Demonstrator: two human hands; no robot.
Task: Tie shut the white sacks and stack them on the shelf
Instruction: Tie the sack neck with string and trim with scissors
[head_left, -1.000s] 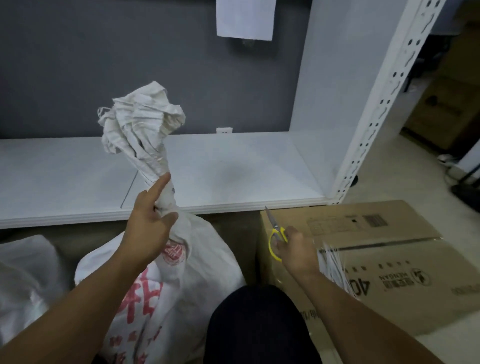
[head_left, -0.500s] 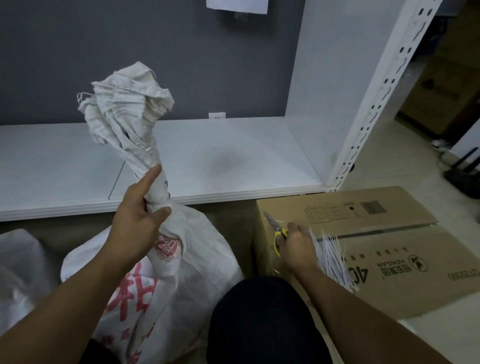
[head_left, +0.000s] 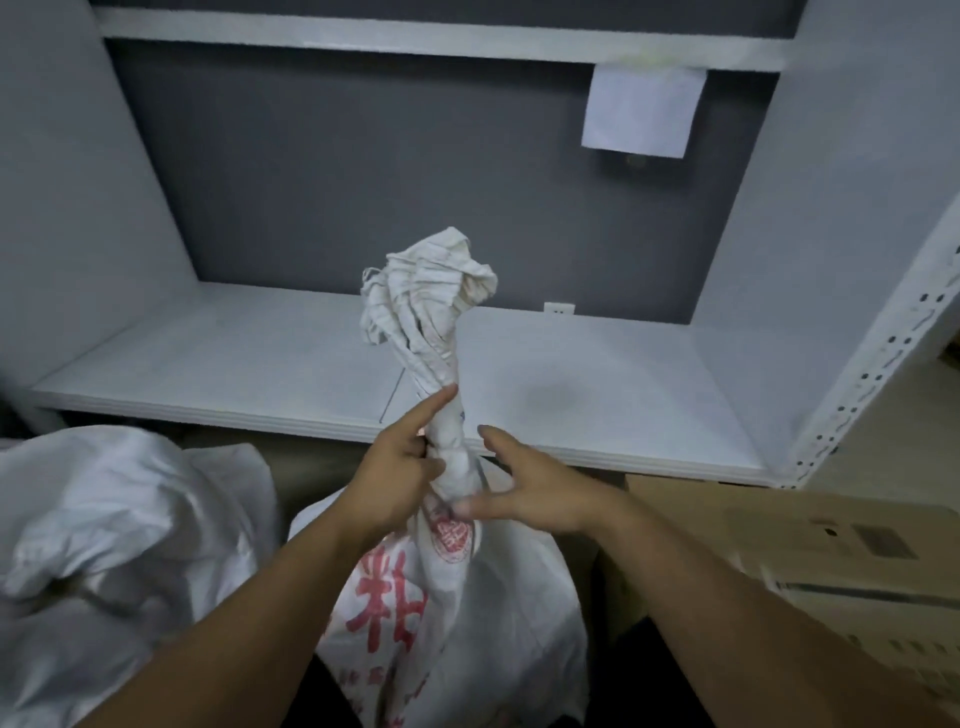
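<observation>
The white woven sack with red print (head_left: 467, 597) stands on the floor right in front of the white metal shelf (head_left: 234, 364). The left hand (head_left: 400, 467) grips its twisted neck. The right hand (head_left: 530, 493) is spread, thumb touching just below. Tip imo: hold the twist tight and tie low, under the fist.

Left grip (head_left: 400, 478) clenches the sack neck (head_left: 451, 447), forefinger pointing up; right grip (head_left: 540, 493), fingers spread, sits just right of it.
</observation>
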